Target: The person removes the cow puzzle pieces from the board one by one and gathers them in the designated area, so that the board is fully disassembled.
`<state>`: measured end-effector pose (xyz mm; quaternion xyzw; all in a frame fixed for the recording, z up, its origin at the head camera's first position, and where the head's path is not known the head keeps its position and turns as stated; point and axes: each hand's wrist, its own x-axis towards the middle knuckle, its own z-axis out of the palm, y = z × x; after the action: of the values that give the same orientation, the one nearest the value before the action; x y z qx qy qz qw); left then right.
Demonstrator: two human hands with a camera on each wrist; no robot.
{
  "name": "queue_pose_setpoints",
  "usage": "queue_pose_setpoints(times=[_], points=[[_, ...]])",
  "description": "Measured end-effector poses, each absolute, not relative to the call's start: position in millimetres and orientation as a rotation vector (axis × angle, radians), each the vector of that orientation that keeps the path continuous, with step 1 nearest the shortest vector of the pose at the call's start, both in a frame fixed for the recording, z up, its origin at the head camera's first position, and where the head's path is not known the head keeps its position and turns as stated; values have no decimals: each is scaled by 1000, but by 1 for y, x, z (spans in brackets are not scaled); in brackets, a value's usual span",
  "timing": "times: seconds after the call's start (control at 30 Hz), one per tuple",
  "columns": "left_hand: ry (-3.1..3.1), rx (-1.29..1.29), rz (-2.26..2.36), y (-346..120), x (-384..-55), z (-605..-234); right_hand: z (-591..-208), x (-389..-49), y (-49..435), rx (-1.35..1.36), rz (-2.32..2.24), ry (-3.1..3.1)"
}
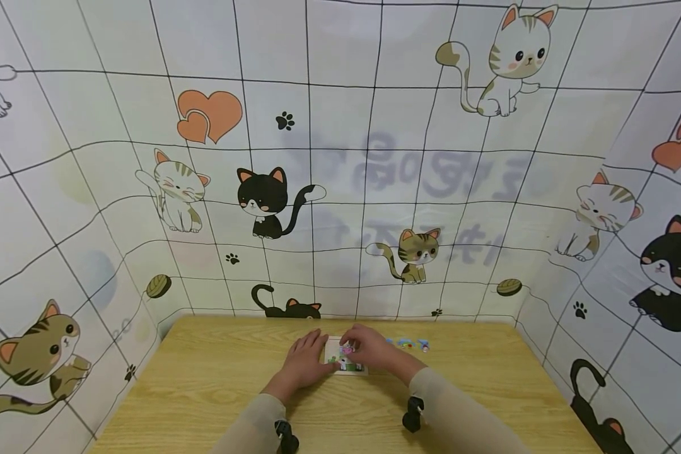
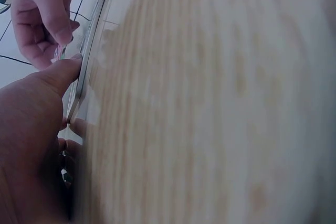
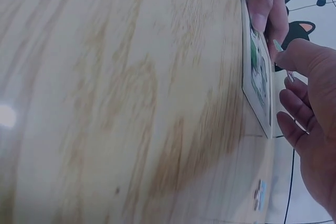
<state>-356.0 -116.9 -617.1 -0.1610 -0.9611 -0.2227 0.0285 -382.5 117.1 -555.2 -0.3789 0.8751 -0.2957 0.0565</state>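
Observation:
A small puzzle board (image 1: pixel 330 348) with a pale frame and a colourful picture lies flat on the table. My left hand (image 1: pixel 306 360) rests at its left side with fingers straight, the thumb on the board's near edge. Over the board, my right hand (image 1: pixel 372 348) pinches a small, thin puzzle piece (image 3: pixel 278 45) between thumb and fingers. In the right wrist view that piece is tilted and held just above the board's surface. Fingers hide part of the picture.
Several loose puzzle pieces (image 1: pixel 406 343) lie on the wooden table (image 1: pixel 221 372) to the right of the board. Behind the table stands a white, grid-lined backdrop (image 1: pixel 340 176) with cartoon cats. Small black devices (image 1: pixel 413 414) are strapped to both sleeves.

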Motion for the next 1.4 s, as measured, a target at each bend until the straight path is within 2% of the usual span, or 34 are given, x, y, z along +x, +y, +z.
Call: queue_pose_setpoints(times=[0.37, 0.93, 1.4], points=[[-2993, -480, -722, -115, -351, -609, -554, -375, 143, -1157, -945, 2674], [-2961, -479, -696, -117, -359, -623, -553, -361, 185, -1042, -1074, 2712], [-2998, -510, -707, -114, -346, -599, -556, -355, 210, -987, -1129, 2673]])
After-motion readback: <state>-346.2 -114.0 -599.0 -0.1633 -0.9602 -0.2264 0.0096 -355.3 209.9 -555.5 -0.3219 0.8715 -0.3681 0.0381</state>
